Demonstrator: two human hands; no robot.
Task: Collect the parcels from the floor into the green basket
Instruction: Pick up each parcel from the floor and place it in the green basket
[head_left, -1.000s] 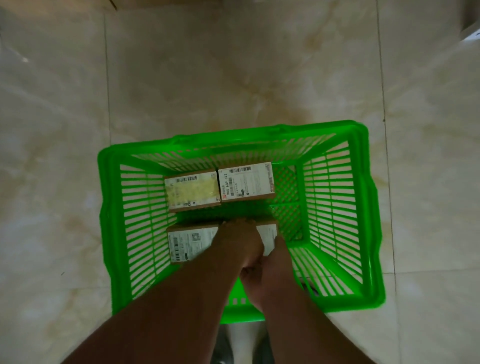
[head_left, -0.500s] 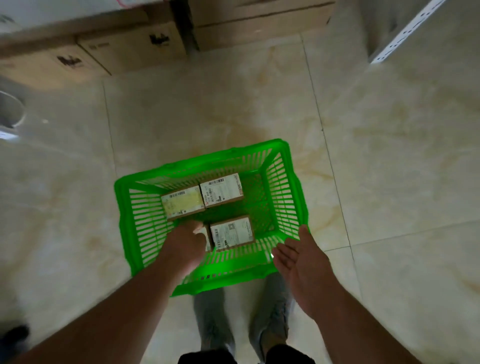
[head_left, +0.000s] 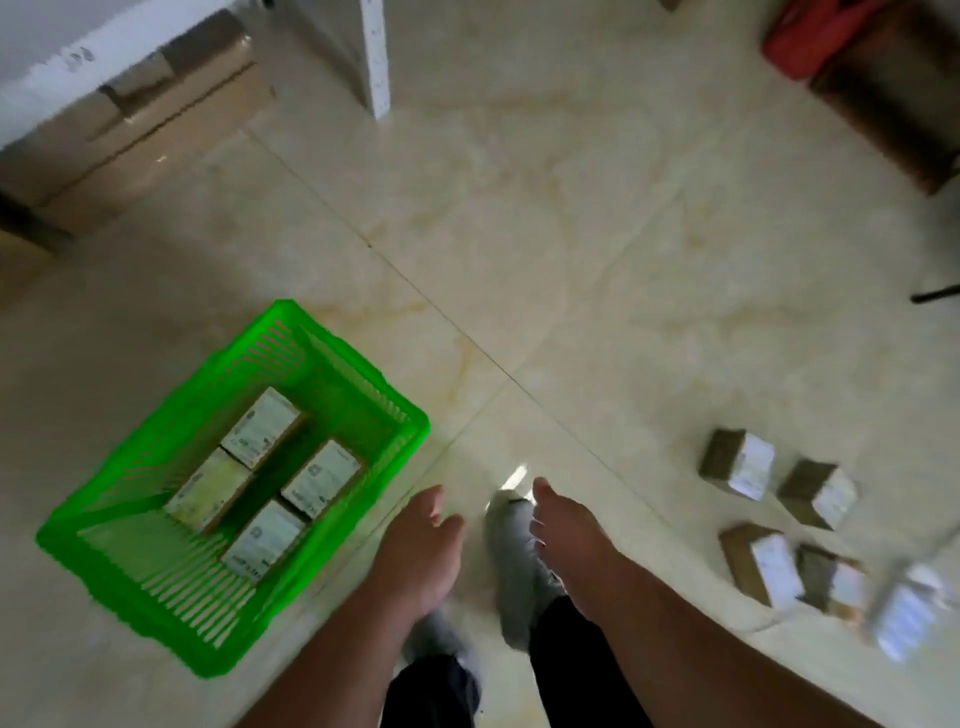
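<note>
Fingers loose on both sides: left hand (head_left: 421, 545) and right hand (head_left: 569, 535) hang relaxed over the floor (head_left: 571, 291), holding nothing. Green basket (head_left: 130, 566) sits at nine o'clock from the left hand, just beside it, not touching. Four parcels (head_left: 319, 478) lie flat inside in two rows. Loose parcels (head_left: 737, 462) wait on the floor at three o'clock, well apart from the right hand. Grey shoe (head_left: 511, 561) between the hands.

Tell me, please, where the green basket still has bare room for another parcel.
The green basket has bare floor along its near-left end wall and along its far-right wall. Its middle is crowded: four parcels in two rows. Both hands, left and right, hold nothing.
</note>
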